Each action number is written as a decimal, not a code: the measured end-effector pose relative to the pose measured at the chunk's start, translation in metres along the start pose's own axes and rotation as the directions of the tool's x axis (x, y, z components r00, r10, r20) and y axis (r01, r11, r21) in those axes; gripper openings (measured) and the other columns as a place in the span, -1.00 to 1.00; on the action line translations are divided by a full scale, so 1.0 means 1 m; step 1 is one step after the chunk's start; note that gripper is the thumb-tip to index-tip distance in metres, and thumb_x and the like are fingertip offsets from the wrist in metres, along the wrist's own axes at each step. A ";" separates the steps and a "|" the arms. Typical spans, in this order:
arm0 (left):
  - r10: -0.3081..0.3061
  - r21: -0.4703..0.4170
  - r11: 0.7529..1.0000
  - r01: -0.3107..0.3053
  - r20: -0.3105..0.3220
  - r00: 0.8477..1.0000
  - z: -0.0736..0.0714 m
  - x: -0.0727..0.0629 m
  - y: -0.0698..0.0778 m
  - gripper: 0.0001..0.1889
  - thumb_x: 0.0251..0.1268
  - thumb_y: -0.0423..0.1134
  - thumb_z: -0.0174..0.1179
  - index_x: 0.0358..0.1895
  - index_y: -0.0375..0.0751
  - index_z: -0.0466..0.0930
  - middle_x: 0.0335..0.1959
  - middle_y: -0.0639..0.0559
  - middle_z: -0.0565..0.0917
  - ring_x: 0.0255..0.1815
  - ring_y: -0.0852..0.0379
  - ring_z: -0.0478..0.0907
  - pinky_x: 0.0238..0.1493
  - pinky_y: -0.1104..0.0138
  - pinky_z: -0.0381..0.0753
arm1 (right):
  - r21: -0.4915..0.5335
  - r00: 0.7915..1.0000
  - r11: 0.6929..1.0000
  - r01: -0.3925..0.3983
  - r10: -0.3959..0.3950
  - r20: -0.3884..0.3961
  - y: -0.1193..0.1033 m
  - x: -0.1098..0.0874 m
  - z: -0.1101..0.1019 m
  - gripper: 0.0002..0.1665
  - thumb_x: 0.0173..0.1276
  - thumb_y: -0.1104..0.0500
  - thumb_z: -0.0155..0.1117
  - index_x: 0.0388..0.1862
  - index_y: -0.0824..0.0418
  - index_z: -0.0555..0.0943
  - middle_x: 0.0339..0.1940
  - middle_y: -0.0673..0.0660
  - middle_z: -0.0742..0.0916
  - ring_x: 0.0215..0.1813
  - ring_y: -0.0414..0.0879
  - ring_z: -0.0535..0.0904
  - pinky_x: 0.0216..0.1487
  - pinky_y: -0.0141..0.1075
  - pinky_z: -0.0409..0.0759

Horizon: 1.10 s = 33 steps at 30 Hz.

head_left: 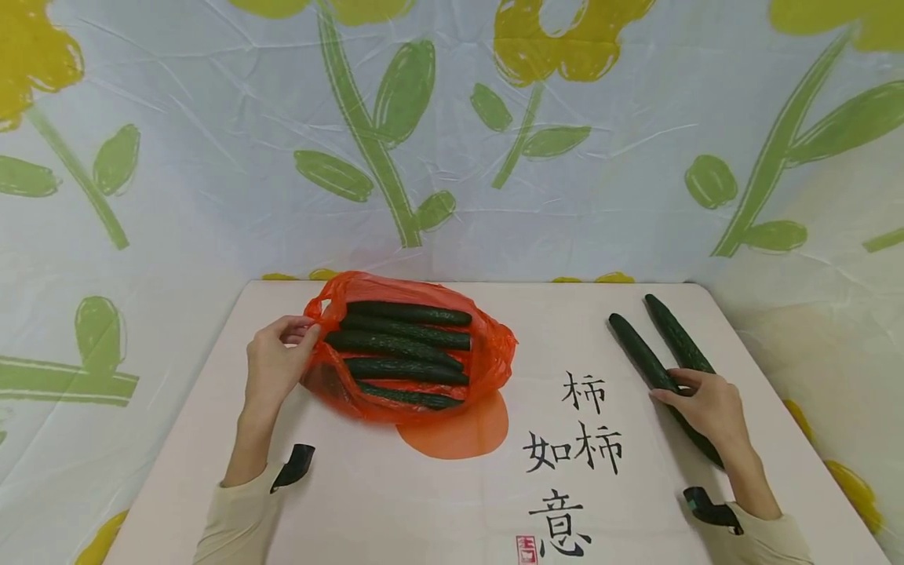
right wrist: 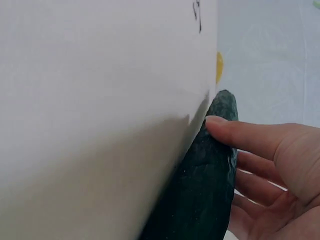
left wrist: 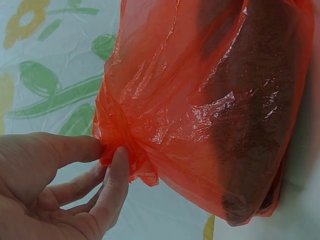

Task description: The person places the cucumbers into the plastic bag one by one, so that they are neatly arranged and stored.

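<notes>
My left hand (head_left: 277, 361) pinches the gathered corner of a red plastic bag (head_left: 498, 357) at the bag's left end. In the left wrist view, thumb and fingers of the left hand (left wrist: 75, 175) meet on the crumpled plastic of the bag (left wrist: 160, 95). Several dark green cucumbers (head_left: 406, 369) lie side by side in the bag, seen through its wide opening. On the right, my right hand (head_left: 713, 412) grips a long cucumber (head_left: 636, 345) lying slantwise. Up close, the right thumb presses one side of this cucumber (right wrist: 200, 185), with the fingers on its other side.
Another cucumber (head_left: 674, 329) lies just right of the gripped one, almost parallel to it. The pale tabletop (head_left: 381, 502) carries black brushed characters (head_left: 579, 451) and an orange round print (head_left: 459, 443), partly covered by the bag. A flower-printed sheet (head_left: 565, 212) hangs behind and at both sides.
</notes>
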<state>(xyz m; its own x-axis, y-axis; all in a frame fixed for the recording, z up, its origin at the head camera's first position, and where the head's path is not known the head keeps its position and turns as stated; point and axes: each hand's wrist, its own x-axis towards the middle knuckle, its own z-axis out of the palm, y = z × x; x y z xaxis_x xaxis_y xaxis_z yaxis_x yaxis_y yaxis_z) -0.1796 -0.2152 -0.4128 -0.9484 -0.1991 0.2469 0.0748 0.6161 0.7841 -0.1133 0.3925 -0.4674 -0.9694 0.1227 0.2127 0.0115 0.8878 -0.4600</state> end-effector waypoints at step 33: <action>-0.009 -0.005 1.000 0.009 0.001 1.000 -0.003 -0.001 0.001 -0.77 0.43 -0.28 0.27 -0.03 -0.41 0.71 -0.27 -0.26 0.74 -0.24 -0.10 0.66 -0.36 0.62 0.45 | 0.183 0.995 0.981 -0.068 0.055 0.080 -0.066 0.006 -0.016 -0.34 0.23 -0.06 0.59 0.20 0.29 0.70 0.09 0.34 0.75 -0.21 -0.80 0.36 -0.28 -0.60 0.51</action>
<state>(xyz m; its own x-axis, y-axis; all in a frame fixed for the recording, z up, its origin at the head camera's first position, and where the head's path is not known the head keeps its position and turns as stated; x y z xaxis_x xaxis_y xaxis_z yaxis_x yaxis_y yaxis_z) -0.1782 -0.2169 -0.4108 -0.9492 -0.2040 0.2395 0.0678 0.6106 0.7890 -0.1157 0.3423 -0.4217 -0.9838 0.1353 0.1179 0.0328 0.7813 -0.6232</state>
